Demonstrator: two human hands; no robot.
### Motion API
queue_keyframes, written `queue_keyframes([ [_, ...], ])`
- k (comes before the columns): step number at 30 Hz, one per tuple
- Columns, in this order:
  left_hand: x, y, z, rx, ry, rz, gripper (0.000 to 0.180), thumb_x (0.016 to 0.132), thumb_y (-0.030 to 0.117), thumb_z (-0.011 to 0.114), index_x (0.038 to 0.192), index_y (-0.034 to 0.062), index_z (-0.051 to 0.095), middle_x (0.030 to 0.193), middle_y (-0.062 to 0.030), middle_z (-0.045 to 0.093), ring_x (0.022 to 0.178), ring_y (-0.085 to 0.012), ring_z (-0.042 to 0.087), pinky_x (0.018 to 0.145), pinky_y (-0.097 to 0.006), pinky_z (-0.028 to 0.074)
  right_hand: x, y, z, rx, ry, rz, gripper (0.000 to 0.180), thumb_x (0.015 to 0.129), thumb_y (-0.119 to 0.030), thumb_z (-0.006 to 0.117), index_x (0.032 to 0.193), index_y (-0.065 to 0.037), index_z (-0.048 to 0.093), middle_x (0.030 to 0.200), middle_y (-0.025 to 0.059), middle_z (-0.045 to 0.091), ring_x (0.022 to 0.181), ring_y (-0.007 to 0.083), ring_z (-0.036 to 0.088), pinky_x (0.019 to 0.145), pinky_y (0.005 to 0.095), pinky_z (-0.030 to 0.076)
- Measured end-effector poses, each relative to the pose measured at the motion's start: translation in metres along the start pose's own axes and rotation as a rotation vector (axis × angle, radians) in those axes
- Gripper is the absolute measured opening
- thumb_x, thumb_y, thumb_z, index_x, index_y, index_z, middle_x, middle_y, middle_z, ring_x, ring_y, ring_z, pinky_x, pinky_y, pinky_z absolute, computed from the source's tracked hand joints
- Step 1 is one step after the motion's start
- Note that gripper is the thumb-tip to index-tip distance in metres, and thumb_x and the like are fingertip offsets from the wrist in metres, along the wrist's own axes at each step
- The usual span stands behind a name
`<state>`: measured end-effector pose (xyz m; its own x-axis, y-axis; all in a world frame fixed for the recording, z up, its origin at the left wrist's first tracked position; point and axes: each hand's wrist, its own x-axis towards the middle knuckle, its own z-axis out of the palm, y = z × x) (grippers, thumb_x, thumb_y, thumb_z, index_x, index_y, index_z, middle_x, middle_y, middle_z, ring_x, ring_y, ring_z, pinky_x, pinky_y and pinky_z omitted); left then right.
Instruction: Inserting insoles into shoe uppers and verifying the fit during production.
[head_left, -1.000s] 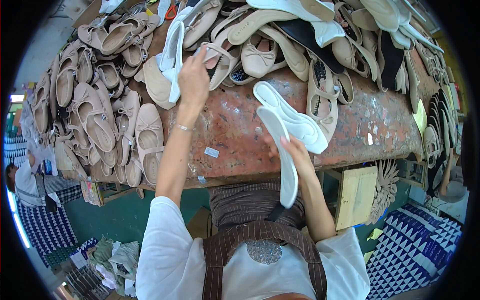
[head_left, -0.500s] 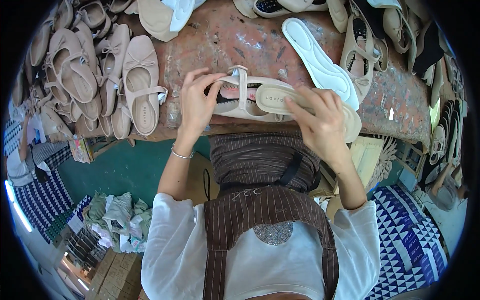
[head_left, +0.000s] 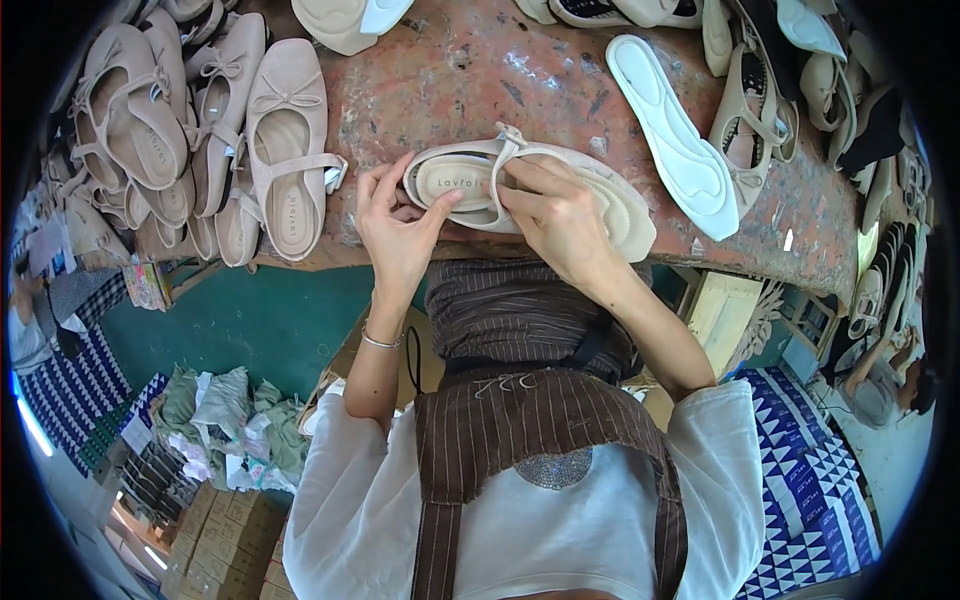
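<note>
Beige shoe [head_left: 508, 149], heel in left hand [head_left: 396, 228], grip closed, insole [head_left: 458, 181] part-hidden under right hand [head_left: 568, 226], its grip unclear

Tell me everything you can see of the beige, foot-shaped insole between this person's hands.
The beige, foot-shaped insole looks smooth, padded and leather-like. Its rounded heel end, bearing small dark lettering, points left inside the heel of a beige fabric-looking shoe, whose narrow beige strap crosses over it. Its broader front end, with raised contours, lies to the right, outside the shoe's opening. The bare left hand has its thumb on the heel end; the bare right hand hides its middle.
</note>
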<state>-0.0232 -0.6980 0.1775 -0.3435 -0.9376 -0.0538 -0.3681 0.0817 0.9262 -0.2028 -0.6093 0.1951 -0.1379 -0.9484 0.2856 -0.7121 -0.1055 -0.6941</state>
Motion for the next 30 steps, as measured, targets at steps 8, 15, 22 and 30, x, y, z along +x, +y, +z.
queue_keyframes([
  [8, 0.011, -0.013, 0.002, 0.041, 0.079, 0.054, 0.042, 0.072, 0.009, 0.088, 0.107, -0.0046, 0.070, 0.093, -0.0026, 0.055, 0.062, -0.0044, 0.052, 0.050, -0.019, 0.043, 0.008, 0.000, 0.009, -0.121, -0.108, -0.039, 0.022, 0.075, -0.004, 0.065, 0.096, 0.000, 0.071, 0.101, 0.0095, 0.066, 0.093, 0.0278, 0.064, 0.084, 0.0375, 0.053],
  [15, 0.021, -0.009, 0.002, -0.167, 0.044, -0.158, 0.018, 0.081, -0.002, 0.076, 0.098, -0.0049, 0.072, 0.082, -0.0028, 0.057, 0.059, -0.0044, 0.053, 0.053, -0.021, 0.042, 0.013, 0.007, 0.012, -0.082, -0.352, -0.212, 0.038, 0.077, -0.004, 0.062, 0.115, 0.001, 0.065, 0.129, 0.0108, 0.062, 0.104, 0.0253, 0.065, 0.091, 0.0374, 0.053],
  [22, 0.025, -0.015, 0.003, -0.025, 0.043, -0.073, 0.007, 0.087, 0.000, 0.067, 0.090, -0.0047, 0.070, 0.073, -0.0043, 0.062, 0.055, -0.0068, 0.054, 0.040, -0.025, 0.046, -0.007, -0.024, -0.007, -0.322, -0.288, -0.056, 0.036, 0.076, -0.005, 0.059, 0.109, 0.004, 0.069, 0.116, 0.0150, 0.068, 0.115, 0.0272, 0.063, 0.107, 0.0380, 0.044],
  [30, -0.005, 0.013, 0.007, 0.167, -0.097, -0.187, 0.017, 0.095, 0.011, 0.062, 0.086, -0.0036, 0.061, 0.068, -0.0077, 0.064, 0.044, -0.0121, 0.060, 0.037, -0.025, 0.044, -0.004, 0.004, -0.037, -0.379, 0.167, 0.200, 0.029, 0.074, 0.000, 0.064, 0.102, 0.000, 0.072, 0.119, 0.0157, 0.067, 0.126, 0.0340, 0.055, 0.110, 0.0502, 0.037],
])
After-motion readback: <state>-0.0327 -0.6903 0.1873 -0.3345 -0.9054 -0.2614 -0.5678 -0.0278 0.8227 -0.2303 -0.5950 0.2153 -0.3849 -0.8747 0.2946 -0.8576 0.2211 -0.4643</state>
